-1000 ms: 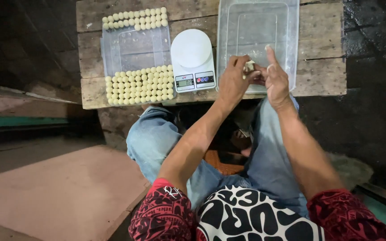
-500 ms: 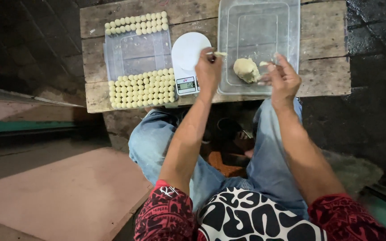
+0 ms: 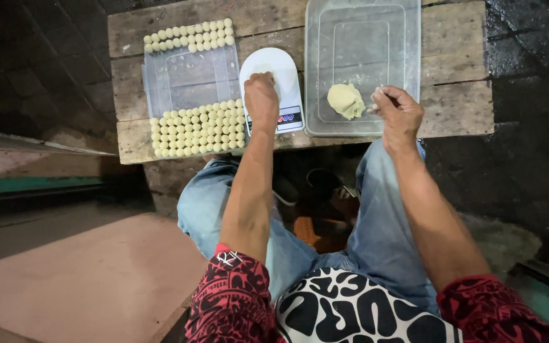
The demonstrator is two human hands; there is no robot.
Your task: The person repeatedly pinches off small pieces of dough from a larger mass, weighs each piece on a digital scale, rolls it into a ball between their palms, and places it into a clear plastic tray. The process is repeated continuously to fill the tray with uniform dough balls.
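- The person is sitting at a low wooden table (image 3: 459, 108), and both bare hands are reaching over its near edge.
- The left hand (image 3: 262, 98) is lying over the white kitchen scale (image 3: 269, 70), with the fingers curled down onto the weighing plate. They are closed together, but I cannot tell if a piece of dough is under them, because the hand is hiding that spot.
- The right hand (image 3: 398, 111) is hovering at the near right corner of the clear plastic tub (image 3: 363, 38). Its fingertips are pinched together, and something small and pale seems to be between them; it is too small to name it for sure.
- The lump of dough (image 3: 345, 100) is lying on the bottom of this tub, at about 9 o'clock from the right hand, just beside the fingertips but apart from them.
- The scale is standing between the tub and the clear tray (image 3: 189, 79), which is at 9 o'clock from the left hand.
- Small pale dough balls (image 3: 198, 130) are lying in tidy rows at the near end of the tray, and more rows are lying at the far end, at 11 o'clock from the left hand. The middle of the tray is showing bare plastic.
- The knees in blue jeans (image 3: 382, 228) are showing under the table.
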